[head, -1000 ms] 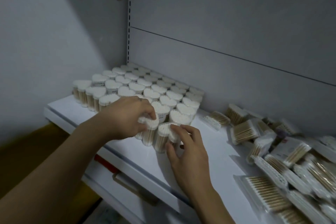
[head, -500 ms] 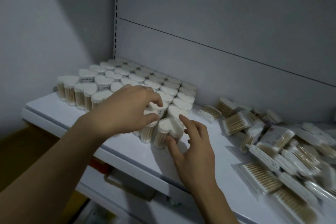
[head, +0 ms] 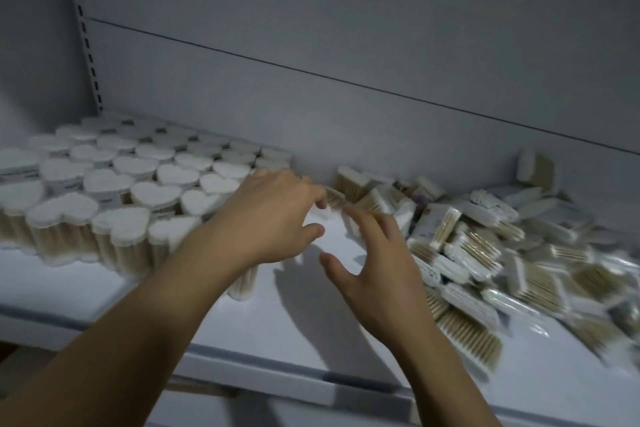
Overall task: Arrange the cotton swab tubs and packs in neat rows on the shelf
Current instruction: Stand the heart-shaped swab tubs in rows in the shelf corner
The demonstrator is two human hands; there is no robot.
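Packs just beyond R hand, fingers spread, empty; L hand loose, empty

I'm looking into a shop here, at a retail display unit: white metal shelf, slotted grey upright strip, plain grey back panel. Dozens of identical heart-shaped clear tubs of wooden cotton swabs stand in rows, with a heap of clear plastic swab packs beside them. That's stock in selling quantities.
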